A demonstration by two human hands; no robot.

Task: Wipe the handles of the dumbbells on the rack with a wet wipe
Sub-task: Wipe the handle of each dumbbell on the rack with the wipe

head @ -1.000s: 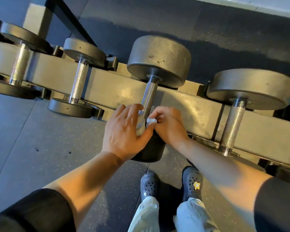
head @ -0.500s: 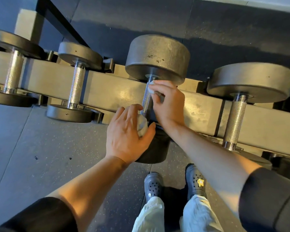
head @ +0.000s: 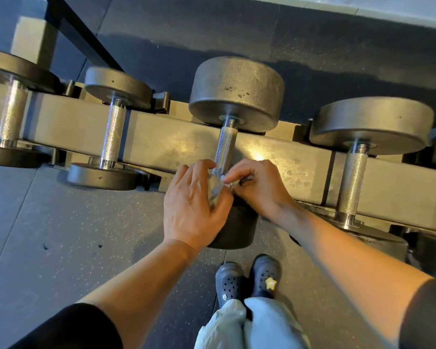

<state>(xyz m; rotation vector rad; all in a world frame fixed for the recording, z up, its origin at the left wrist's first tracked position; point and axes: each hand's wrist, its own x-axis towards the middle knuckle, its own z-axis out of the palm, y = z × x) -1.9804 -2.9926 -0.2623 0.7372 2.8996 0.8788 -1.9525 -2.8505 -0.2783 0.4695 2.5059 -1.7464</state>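
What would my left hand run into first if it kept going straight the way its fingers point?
Probably the dumbbell handle: the left hand points up and to the right, its fingertips already beside the handle's near end. Depth is unclear; it might pass over it to the rack beam.

**Dumbbells on the rack, wipe at the near end of one handle**

Four dark dumbbells lie side by side across the grey rack [head: 176, 144], each with a knurled silver handle. The third dumbbell [head: 237, 94] has its handle [head: 225, 147] running away from the hands. A small pale wet wipe [head: 228, 183] sits bunched at the handle's near end, pinched between the right hand [head: 259, 187] and left hand [head: 194, 205].
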